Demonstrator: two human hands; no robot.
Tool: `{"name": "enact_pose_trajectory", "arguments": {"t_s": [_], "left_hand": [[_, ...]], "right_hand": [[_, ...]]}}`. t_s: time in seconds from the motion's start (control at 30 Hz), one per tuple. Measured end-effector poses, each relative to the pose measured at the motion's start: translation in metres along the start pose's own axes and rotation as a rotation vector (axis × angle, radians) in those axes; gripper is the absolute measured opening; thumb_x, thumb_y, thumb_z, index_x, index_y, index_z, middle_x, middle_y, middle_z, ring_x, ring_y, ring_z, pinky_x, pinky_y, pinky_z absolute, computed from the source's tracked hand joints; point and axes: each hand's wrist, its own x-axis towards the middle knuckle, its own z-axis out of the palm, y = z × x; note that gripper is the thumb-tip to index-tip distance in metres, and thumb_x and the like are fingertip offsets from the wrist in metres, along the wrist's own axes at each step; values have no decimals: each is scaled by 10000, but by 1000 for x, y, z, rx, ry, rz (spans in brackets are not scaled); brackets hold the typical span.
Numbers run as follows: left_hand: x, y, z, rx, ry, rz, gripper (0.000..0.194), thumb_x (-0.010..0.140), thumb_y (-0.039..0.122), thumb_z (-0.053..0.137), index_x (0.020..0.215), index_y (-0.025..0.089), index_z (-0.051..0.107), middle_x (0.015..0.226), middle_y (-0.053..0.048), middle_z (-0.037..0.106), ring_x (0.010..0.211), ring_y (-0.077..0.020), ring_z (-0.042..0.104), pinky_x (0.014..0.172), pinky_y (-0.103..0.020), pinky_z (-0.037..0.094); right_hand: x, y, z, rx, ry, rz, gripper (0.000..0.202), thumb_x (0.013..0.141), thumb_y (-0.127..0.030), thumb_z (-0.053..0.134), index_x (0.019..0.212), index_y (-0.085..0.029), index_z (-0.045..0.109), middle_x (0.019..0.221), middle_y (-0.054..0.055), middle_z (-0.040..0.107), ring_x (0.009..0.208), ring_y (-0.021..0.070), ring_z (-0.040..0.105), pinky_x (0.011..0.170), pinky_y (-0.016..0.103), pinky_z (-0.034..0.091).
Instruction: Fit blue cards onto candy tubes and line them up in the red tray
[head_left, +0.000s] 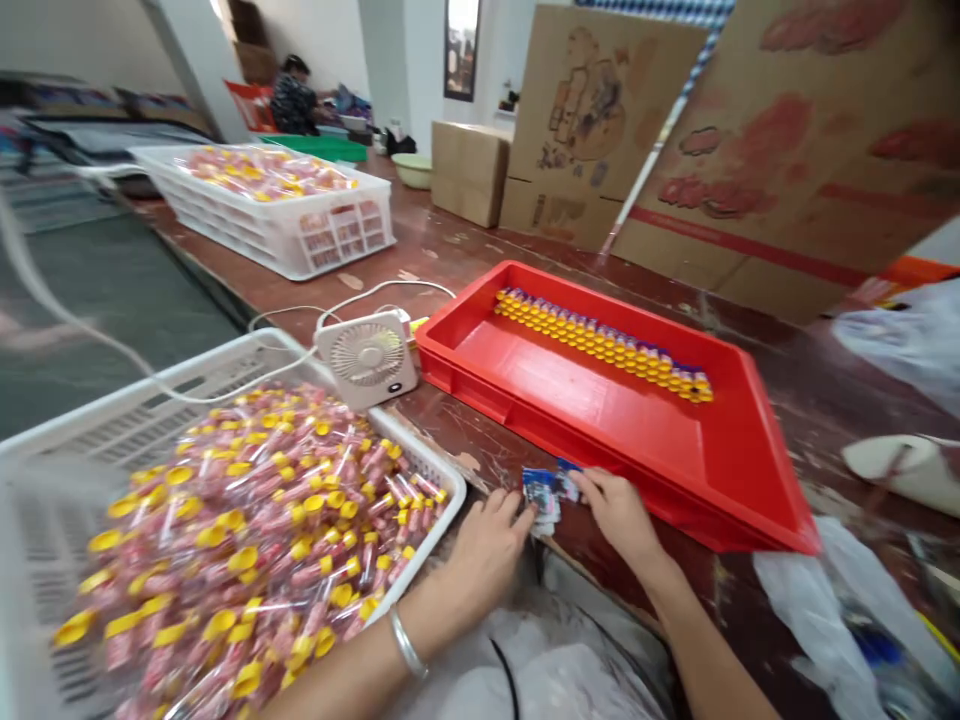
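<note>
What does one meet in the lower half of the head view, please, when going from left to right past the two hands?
White basket with yellow-capped tubes → left hand → blue-and-white packets → right hand → plastic bag.

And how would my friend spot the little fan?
Find the big red tray on the table. Beside its left end, next to the near white crate of yellow-capped tubes, stands the small white fan. Unlike the tray and crate, it has a round grille.
</note>
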Motion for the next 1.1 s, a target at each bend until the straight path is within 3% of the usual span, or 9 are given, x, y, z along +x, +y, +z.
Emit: {"name": "enact_pose_trajectory", "arguments": {"t_s": [0.1,0.23,0.33,0.47,0.6,0.73,0.87,0.97,1.1], "left_hand": [[-12,-33,-24,59,25,-153,266,931,165,473,1130,213,643,1140,-73,663,1033,-208,589,905,-323,500],[-46,-100,-55,204,36,-468,312,874,40,395,989,123,673,992,-174,651,969,-307,580,831,-441,492],[-66,-137,-61,268,4,-620,312,865,71,386,962,103,681,953,-203,645,949,-353,590,727,-436,497],[-69,-158,-55,271,11,-772,318,887,197,407,1016,57,661,1022,-258,646,1036,-414,591,713,-444,503],[-64,-170,-57,158,32,-841,320,875,278,434,903,82,686,929,-246,689,950,-408,644,717,-462,510],[-64,-154,-75,-110,116,-738,395,928,425,384,1033,167,664,993,-125,727,884,-279,686,743,-370,540],[-59,-97,-83,-923,203,-575,456,851,550,560,1138,200,617,1023,-80,715,814,-222,682,645,-287,556],[-51,-52,-72,-1309,138,-481,454,724,475,758,1076,203,669,993,-72,731,904,-232,681,780,-296,559],[-43,-19,-50,-1443,100,-441,391,733,416,774,1058,209,703,1039,-79,735,954,-232,679,863,-315,542]], "right_hand": [[-8,-4,-12,133,87,70,353,846,-505,611,755,-170,676,680,38,632,621,187,555,631,291,418],[-21,-12,-21,333,58,206,362,799,-520,685,814,-159,699,586,-6,553,540,151,491,532,263,378],[-26,-18,-17,487,46,238,358,785,-505,724,866,-156,711,571,-23,530,526,129,460,520,250,353],[-27,-28,-3,640,-26,248,354,782,-498,744,821,-147,716,534,-24,514,512,113,420,518,250,318],[-28,-41,6,813,-48,272,344,710,-464,816,752,-136,722,565,-9,543,525,99,411,516,239,308],[-28,-56,12,1011,-18,322,347,649,-420,869,633,-142,661,575,-16,543,496,71,387,470,212,301],[-24,-71,24,1175,26,373,374,628,-417,883,617,-158,614,594,-17,576,473,65,395,420,193,300],[-20,-79,33,1279,79,408,349,607,-405,896,689,-160,663,667,3,641,521,82,476,425,184,329],[-21,-86,39,1378,151,411,314,618,-373,899,723,-169,685,755,18,702,573,94,530,448,183,359]]}}
